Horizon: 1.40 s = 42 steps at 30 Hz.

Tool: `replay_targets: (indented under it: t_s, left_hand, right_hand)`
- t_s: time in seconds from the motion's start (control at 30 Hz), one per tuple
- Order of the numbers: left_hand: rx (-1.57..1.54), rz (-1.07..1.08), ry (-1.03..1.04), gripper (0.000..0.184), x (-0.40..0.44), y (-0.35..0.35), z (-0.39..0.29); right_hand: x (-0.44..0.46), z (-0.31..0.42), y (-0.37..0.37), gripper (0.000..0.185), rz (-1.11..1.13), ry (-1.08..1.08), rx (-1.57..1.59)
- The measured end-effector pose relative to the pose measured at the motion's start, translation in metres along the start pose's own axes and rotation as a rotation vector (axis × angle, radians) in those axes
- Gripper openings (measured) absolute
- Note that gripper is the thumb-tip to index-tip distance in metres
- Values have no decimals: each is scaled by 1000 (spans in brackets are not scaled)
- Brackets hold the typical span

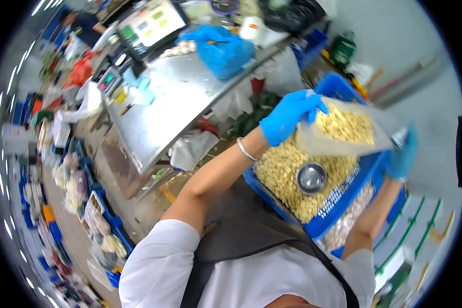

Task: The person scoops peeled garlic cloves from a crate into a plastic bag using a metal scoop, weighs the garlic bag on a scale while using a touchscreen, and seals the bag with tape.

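1. Plastic bag (333, 148), clear and partly filled with pale yellow pieces, is right there above the blue basket (365, 165), slanting between the worker's two gloved hands.
2. Left hand (292, 117): fingers curled closed on the bag's edge.
3. Right hand (403, 154): at the bag's far end, blurred; I can't tell how tightly it's closed.
4. More pale yellow pieces (277, 169) fill the basket, with a metal bowl (311, 178) resting on them.
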<state>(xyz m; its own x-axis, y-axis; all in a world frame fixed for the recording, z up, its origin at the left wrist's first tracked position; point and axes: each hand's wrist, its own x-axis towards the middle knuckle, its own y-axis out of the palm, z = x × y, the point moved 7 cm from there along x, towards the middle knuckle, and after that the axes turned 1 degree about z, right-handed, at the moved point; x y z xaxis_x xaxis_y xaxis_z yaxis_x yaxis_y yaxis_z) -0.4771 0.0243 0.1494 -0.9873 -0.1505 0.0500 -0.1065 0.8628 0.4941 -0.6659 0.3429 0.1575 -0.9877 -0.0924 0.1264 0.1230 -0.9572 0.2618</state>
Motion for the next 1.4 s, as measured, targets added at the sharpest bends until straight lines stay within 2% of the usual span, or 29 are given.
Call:
replay_targets:
  t_s: [0.03,0.1,0.17,0.27,0.33,0.43,0.47,0.67,0.7,0.77,0.8,0.83,0.93,0.97,1.03,1.07,1.13,1.17,1.27,1.4]
  left_hand:
    - [-5,16,25,32,-4,2,-28]
    - [10,39,138,33,-17,12,-84]
    - [150,90,236,26,-46,21,-142]
    - [460,2,790,20,-114,23,-213]
    - [611,-67,1107,16,-166,14,-243]
    - [33,-75,527,14,-244,-39,-240]
    - [-26,-113,515,14,-273,-55,-246]
    - [299,-547,1018,16,-473,-155,-294]
    - [370,-643,1088,17,-510,-174,-301]
    - [496,-850,1151,18,-588,-217,-316]
    - [544,-961,1151,18,-625,-239,-323]
    - [577,-1064,1117,19,-660,-256,-331]
    - [558,-1300,832,20,-728,-292,-368]
    - [493,-1367,625,23,-742,-305,-379]
    - [391,-1428,286,29,-767,-343,-379]
    - [381,-1481,231,30,-782,-364,-375]
    - [356,-1583,118,30,-809,-404,-354]
    - [342,-1588,146,30,-819,-427,-338]
    - [302,-1653,131,27,-850,-503,-292]
    - [173,-1695,77,25,-877,-597,-212]
  right_hand:
    - [-5,40,18,38,-103,-123,14]
    - [15,85,2,39,-31,-293,-54]
    - [19,136,0,39,-24,-495,-103]
    - [20,192,-1,39,7,-768,-143]
    - [-10,201,41,39,10,-887,-124]
    - [-77,161,134,40,97,-925,-67]
    - [-104,143,166,40,138,-918,-42]
    - [-297,42,369,42,446,-858,72]
    - [-331,30,405,43,504,-815,90]
    - [-383,8,483,42,661,-595,116]
    - [-410,-4,521,41,725,-482,122]
    - [-433,-19,564,40,755,-273,164]
    - [-521,-67,695,31,916,285,323]
    - [-553,-78,736,27,999,237,279]
    - [-614,-106,803,21,1173,375,276]
    - [-646,-120,829,20,1255,570,319]
    - [-691,-153,865,22,1282,628,262]
    - [-703,-181,879,23,1306,663,278]
    - [-729,-266,911,20,1348,629,86]
    - [-750,-372,919,27,1348,578,-118]
